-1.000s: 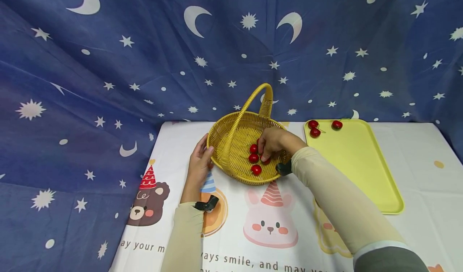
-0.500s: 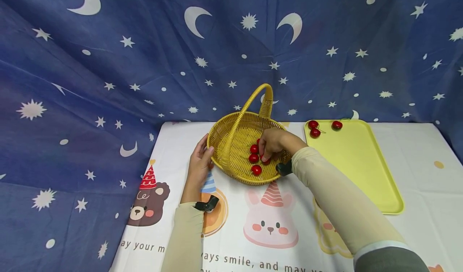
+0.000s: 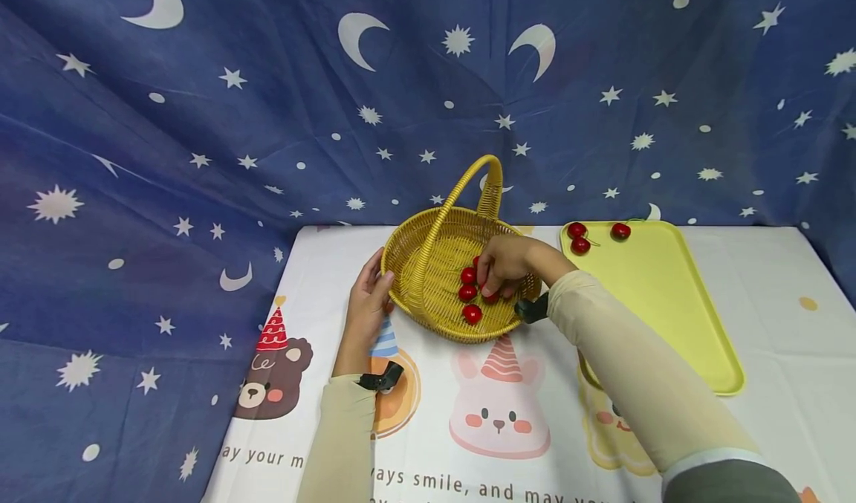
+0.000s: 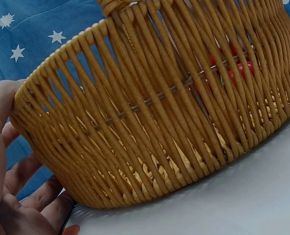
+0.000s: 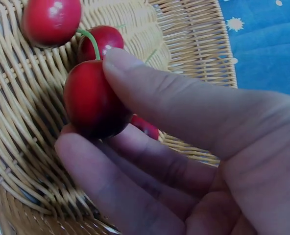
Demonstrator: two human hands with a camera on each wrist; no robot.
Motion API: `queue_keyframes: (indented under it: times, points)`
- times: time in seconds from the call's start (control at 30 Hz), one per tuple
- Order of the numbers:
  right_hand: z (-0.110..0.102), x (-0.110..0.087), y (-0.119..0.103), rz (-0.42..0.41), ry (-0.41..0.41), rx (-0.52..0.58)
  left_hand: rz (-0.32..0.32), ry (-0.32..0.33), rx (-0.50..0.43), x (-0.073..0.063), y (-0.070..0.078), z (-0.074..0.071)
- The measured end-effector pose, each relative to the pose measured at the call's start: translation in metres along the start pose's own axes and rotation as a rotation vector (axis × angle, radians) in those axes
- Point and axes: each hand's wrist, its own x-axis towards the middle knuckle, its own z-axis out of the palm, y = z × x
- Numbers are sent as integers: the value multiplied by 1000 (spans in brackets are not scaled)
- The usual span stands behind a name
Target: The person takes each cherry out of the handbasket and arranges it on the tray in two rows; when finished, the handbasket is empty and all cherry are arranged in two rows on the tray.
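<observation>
A yellow wicker basket (image 3: pixel 404 247) with an arched handle stands near the back of the table. My left hand (image 3: pixel 366 295) grips its left rim, the thumb over the edge and the fingers against the outer wall (image 4: pixel 135 112). Inside the basket, my right hand (image 3: pixel 506 261) pinches a red cherry (image 5: pixel 93 100) with a green stem between thumb and fingers. Several more cherries lie on the basket floor, among them a front cherry (image 3: pixel 472 314) and another cherry (image 5: pixel 52 22) beside the held one. Part of the basket's right side is hidden behind my right hand.
Right of the basket lies a yellow tray (image 3: pixel 655 295), partly covered by my right forearm. Two cherries (image 3: pixel 579 245) sit at its far left corner and one cherry (image 3: pixel 620 231) farther along the back edge. A starry blue curtain (image 3: pixel 428 79) hangs close behind.
My right wrist has shifted slightly to the right, while the fingers stay at the cherry in the basket. The left hand and the basket keep their places.
</observation>
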Motion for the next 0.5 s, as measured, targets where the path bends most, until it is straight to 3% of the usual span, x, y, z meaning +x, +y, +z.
queue_keyframes:
  times: [0.5]
  points:
    - [-9, -25, 10, -135, 59, 174, 4, -1, -9, 0, 1, 0]
